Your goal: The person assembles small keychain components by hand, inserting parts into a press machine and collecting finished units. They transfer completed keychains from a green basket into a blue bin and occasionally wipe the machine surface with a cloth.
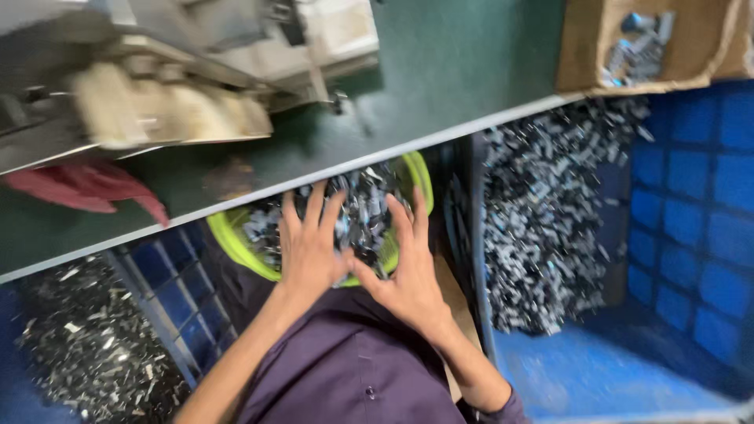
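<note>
1. Both hands are down over the yellow-green basket [236,239], which sits in the person's lap just under the edge of the green counter [440,78].
2. The basket is heaped with small metal parts [365,212], dark and silvery, too blurred to tell their shape.
3. Left hand [309,247]: fingers [316,202] spread wide apart, palm down, resting on the near side of the heap; the parts lie under and just beyond the fingertips.
4. Right hand [408,279]: fingers [420,208] also splayed, laid over the right half of the basket, with parts showing between them.
5. Neither hand is closed on anything; the 2 thumbs nearly meet at the basket's near rim.
6. Right of the basket, a blue crate [691,235] holds a large slope of the same kind of parts.
7. Left of the basket, another blue crate [169,290] with more parts in it.
8. Above the basket, on the counter, a blurred grey machine [181,71], with a red cloth [86,188] at its near side.
9. Far right of the counter, a cardboard box [652,43] with a few parts inside.
10. Below the basket, a purple shirt [353,361].
</note>
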The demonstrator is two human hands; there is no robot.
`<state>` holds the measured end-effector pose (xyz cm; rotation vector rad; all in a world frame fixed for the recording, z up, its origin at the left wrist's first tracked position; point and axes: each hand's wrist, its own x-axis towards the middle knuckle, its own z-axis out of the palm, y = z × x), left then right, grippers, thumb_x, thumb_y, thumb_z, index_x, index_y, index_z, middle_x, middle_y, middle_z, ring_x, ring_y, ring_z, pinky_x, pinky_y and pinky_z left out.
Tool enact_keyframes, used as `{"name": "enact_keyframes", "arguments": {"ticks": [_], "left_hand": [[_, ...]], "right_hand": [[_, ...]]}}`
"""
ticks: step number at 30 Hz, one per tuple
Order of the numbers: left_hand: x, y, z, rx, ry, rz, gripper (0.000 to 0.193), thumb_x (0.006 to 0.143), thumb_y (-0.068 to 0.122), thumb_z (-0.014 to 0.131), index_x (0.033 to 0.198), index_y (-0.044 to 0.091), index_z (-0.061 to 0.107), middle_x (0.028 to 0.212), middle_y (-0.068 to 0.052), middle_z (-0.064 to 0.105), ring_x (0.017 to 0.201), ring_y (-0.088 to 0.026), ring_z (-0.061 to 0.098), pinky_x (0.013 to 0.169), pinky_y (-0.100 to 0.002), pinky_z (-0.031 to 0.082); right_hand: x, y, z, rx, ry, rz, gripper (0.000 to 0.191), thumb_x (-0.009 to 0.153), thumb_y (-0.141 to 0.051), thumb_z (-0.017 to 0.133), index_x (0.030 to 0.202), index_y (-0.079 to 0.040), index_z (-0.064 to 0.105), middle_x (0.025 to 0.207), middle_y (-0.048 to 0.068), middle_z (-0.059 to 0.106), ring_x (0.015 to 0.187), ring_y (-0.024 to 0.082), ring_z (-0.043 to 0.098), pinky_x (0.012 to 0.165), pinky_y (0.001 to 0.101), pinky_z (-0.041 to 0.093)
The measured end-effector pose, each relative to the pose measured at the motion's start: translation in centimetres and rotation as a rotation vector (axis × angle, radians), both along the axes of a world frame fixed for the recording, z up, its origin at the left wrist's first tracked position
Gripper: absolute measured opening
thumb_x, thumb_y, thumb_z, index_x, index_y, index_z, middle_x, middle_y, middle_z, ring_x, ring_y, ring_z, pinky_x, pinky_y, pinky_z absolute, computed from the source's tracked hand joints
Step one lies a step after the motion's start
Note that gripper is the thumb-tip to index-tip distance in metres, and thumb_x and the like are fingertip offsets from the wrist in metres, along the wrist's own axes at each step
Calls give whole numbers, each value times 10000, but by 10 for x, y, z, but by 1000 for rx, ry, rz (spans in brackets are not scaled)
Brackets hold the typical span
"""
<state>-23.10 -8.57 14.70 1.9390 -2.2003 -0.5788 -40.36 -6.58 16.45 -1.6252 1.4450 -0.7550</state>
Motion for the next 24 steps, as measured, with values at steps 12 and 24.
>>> {"name": "enact_keyframes", "arguments": {"ticks": [12,24], "left_hand": [[-56,-1,63,-21,-138,-480,627,782,297,697,1363,101,563,1415,-160,550,1310,-381,511,935,-493,481],[-170,-17,33,-108,101,-1054,515,762,151,643,1241,-36,617,1223,-193,644,1153,-348,597,921,-420,489]], "right_hand": [[-191,93,-48,49,213,-750,300,897,-137,818,1172,-81,711,1334,122,731,1160,237,743,1021,345,590],[-330,136,-167,317,901,-671,1434,409,-657,957,1566,-114,306,1628,248,252,1517,459,208,1189,632,185]]}}
